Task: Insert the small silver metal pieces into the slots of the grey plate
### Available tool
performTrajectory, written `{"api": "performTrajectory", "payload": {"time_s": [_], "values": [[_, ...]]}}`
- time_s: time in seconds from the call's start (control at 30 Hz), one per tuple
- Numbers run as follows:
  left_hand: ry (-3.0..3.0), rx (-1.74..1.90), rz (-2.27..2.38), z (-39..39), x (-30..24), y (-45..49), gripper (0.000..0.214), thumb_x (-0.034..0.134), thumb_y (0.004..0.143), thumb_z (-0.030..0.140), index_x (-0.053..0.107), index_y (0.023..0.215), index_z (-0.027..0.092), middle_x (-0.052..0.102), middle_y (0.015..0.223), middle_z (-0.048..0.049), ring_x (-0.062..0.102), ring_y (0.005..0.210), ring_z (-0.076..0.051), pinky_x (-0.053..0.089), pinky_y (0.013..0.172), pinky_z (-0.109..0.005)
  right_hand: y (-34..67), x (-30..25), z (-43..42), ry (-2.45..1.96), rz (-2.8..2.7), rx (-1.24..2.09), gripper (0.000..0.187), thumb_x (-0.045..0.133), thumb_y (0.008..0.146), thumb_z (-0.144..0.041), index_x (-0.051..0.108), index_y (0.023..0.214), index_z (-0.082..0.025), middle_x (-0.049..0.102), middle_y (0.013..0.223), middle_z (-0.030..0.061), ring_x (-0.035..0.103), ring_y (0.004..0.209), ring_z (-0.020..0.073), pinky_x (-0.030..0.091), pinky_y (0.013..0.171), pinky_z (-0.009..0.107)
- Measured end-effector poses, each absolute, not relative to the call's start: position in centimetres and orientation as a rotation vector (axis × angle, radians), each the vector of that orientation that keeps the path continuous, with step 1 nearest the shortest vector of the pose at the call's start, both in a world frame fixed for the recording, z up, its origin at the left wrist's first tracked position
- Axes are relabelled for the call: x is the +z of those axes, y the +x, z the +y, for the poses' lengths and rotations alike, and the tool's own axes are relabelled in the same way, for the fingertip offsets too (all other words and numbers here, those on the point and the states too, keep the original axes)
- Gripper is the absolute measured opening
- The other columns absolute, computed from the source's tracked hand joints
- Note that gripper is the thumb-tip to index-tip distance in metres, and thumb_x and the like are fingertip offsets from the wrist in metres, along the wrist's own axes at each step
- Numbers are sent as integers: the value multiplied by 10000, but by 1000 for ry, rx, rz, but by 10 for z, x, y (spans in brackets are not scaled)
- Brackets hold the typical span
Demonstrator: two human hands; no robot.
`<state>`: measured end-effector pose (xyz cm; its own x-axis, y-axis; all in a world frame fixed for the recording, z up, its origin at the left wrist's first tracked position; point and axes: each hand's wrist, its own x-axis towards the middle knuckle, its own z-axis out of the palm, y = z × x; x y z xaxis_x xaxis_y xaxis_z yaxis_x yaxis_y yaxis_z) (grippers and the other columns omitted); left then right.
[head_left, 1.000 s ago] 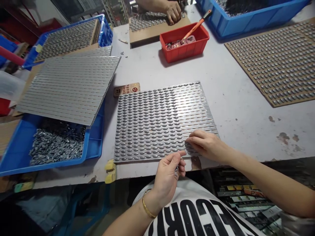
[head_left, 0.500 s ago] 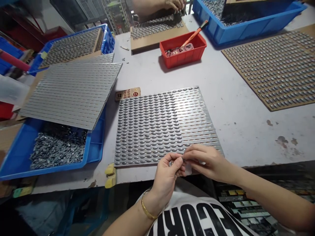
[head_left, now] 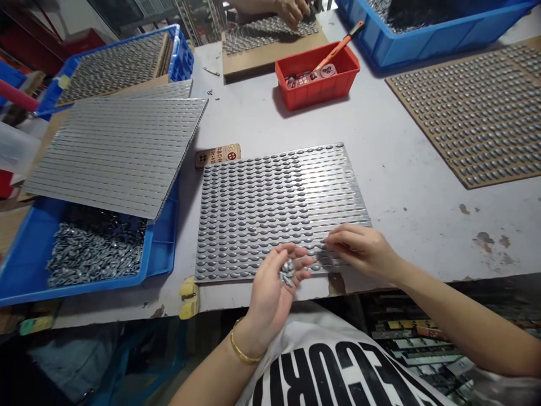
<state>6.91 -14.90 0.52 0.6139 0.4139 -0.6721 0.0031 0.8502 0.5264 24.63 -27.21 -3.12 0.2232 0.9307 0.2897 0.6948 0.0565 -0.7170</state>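
A ribbed metal plate (head_left: 279,208) lies flat on the table in front of me, with rows of small grey metal fasteners seated in its grooves. My left hand (head_left: 270,287) is cupped palm-up over the plate's near edge, holding a small bunch of loose fasteners (head_left: 287,274). My right hand (head_left: 363,251) rests at the plate's near right part, its curled fingertips touching the rows. Whether those fingers pinch a fastener is hidden.
A blue bin (head_left: 160,242) of loose fasteners stands at my left under a tilted stack of ribbed plates (head_left: 114,152). Beyond are a red bin (head_left: 316,93) holding an orange-handled tool, a filled brown board (head_left: 469,113), and a co-worker's hand (head_left: 291,10).
My hands have moved apart from their meeting point at the plate's near edge. The left hand now lies open-cupped, showing fasteners, and the right has moved up and right onto the rows.
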Motion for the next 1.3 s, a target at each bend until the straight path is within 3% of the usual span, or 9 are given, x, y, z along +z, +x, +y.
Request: {"api": "performTrajectory", "payload": {"time_s": [0.1, 0.17, 0.43, 0.67, 0.83, 1.1, 1.3], "values": [[445, 282, 932, -144, 8, 64, 208, 537, 830, 79, 625, 1015, 121, 677, 1138, -159, 648, 1092, -262, 534, 927, -358, 254, -47, -268, -1795, -1624, 279, 179, 458, 944, -154, 626, 985, -199, 654, 888, 67, 605, 798, 163, 486, 673, 283], [416, 220, 939, -145, 8, 63, 243, 539, 822, 46, 617, 1044, 106, 664, 1185, -177, 628, 1135, -269, 503, 993, -373, 254, -54, -265, -1852, -1699, 247, 190, 448, 942, -143, 631, 970, -190, 642, 894, 70, 596, 824, 167, 481, 694, 284], [421, 151, 912, -153, 6, 68, 115, 637, 853, 174, 618, 954, 122, 668, 1193, -177, 638, 1120, -276, 509, 992, -384, 256, -53, -262, -1902, -1879, 212, 212, 427, 931, -123, 633, 909, -167, 598, 873, 83, 548, 789, 172, 435, 643, 274], [299, 159, 899, -156, 0, 75, 304, 547, 917, 358, 643, 1054, 104, 656, 1182, -187, 643, 1091, -271, 499, 987, -411, 246, -30, -261, -1741, -1746, 346, 217, 497, 929, -196, 611, 1114, -198, 633, 992, 96, 575, 867, 193, 499, 708, 318], [253, 155, 782, -156, -1, 80, 390, 471, 945, 423, 647, 1138, 134, 641, 1177, -122, 636, 967, -164, 512, 909, -290, 221, -18, -257, -1648, -1807, 287, 243, 560, 898, -177, 620, 1130, -216, 651, 1110, 96, 557, 895, 216, 509, 739, 373], [173, 166, 815, -163, 1, 88, 265, 553, 914, 294, 689, 1085, 145, 620, 1250, -98, 628, 995, -155, 505, 952, -288, 215, -31, -260, -1595, -1669, 169, 259, 535, 892, -118, 615, 1121, -206, 682, 1011, 97, 580, 873, 220, 524, 736, 385], [330, 323, 943, -141, 25, 80, 208, 557, 892, 141, 672, 1052, 73, 663, 1162, -173, 620, 1139, -274, 503, 1011, -375, 245, -27, -271, -1735, -1354, 370, 182, 521, 935, -189, 648, 1063, -215, 661, 935, 82, 615, 862, 202, 520, 717, 337]]}}
